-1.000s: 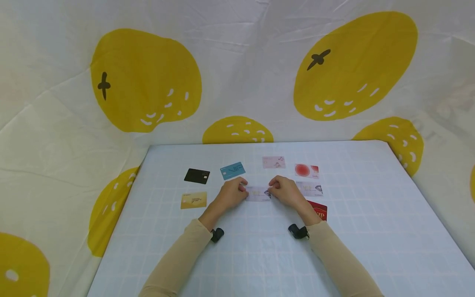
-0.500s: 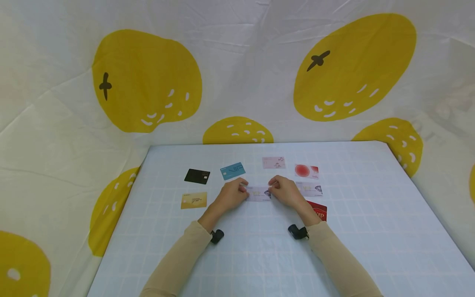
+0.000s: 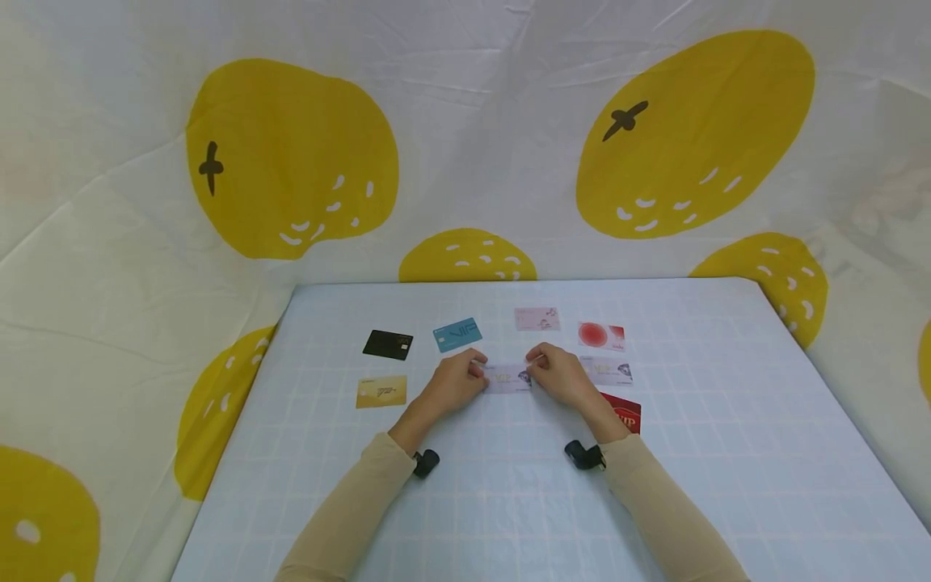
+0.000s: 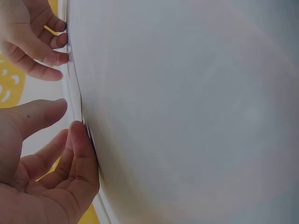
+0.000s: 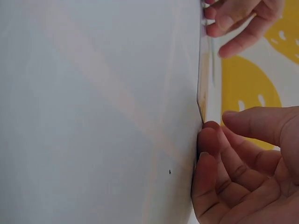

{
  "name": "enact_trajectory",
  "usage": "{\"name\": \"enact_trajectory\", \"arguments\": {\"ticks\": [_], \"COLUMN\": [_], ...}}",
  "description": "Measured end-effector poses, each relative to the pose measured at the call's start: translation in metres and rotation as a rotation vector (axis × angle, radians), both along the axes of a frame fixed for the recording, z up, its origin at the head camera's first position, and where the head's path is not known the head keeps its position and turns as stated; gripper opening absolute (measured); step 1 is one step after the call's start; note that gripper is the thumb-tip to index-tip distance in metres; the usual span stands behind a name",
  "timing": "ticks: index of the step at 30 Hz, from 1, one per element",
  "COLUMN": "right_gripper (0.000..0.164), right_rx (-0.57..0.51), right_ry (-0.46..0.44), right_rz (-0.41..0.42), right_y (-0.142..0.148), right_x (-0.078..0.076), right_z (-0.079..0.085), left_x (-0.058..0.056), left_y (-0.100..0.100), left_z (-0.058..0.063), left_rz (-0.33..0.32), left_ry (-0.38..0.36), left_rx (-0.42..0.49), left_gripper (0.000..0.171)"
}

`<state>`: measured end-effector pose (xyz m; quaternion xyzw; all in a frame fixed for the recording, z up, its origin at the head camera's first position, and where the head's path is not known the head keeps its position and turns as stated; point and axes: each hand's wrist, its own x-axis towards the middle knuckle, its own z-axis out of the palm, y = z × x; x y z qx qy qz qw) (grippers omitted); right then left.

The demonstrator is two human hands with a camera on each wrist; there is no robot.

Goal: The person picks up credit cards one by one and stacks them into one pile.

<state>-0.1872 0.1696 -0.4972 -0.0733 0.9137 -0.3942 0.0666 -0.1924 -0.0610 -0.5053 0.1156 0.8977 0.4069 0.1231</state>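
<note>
A pale lilac VIP card [image 3: 507,378] lies flat on the table between both hands. The left hand [image 3: 457,380] touches its left end with fingertips. At the opposite end the right hand [image 3: 558,373] rests its fingertips on the card. In the left wrist view, the left hand [image 4: 51,168] has relaxed, bent fingers, and its thumb stands apart from them. The right wrist view shows the right hand [image 5: 247,168] likewise, thumb raised off the fingers. Seen edge-on there, the card [image 5: 202,88] is a thin strip. Fingers hide both its ends in the head view.
Left of the hands lie a black card [image 3: 388,344], a blue card [image 3: 457,334] and a gold card [image 3: 381,391]. Beyond and right are a pink card [image 3: 537,318], a red-dot card [image 3: 601,335], another lilac card [image 3: 607,370] and a red card [image 3: 626,412], partly under the right forearm.
The hands and the lilac card keep their places. Only the head view has shifted very slightly.
</note>
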Motion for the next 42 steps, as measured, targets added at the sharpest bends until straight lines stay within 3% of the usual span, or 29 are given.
{"name": "enact_trajectory", "arguments": {"ticks": [8, 18, 30, 42], "right_gripper": [0.018, 0.019, 0.022, 0.023], "right_rx": [-0.008, -0.059, -0.107, -0.101], "right_ry": [-0.028, 0.012, 0.039, 0.139], "right_rz": [-0.004, 0.023, 0.116, 0.218], "right_y": [-0.003, -0.015, -0.048, -0.093], "right_x": [0.002, 0.004, -0.001, -0.008], "right_z": [0.002, 0.006, 0.016, 0.023], "left_x": [0.000, 0.010, 0.027, 0.037], "left_y": [-0.005, -0.027, -0.090, -0.153], "left_z": [0.000, 0.010, 0.018, 0.027], "left_rz": [-0.005, 0.051, 0.187, 0.215], "left_ry": [-0.009, -0.022, 0.101, 0.127], "left_rx": [-0.004, -0.009, 0.010, -0.046], "left_gripper": [0.035, 0.034, 0.037, 0.043]}}
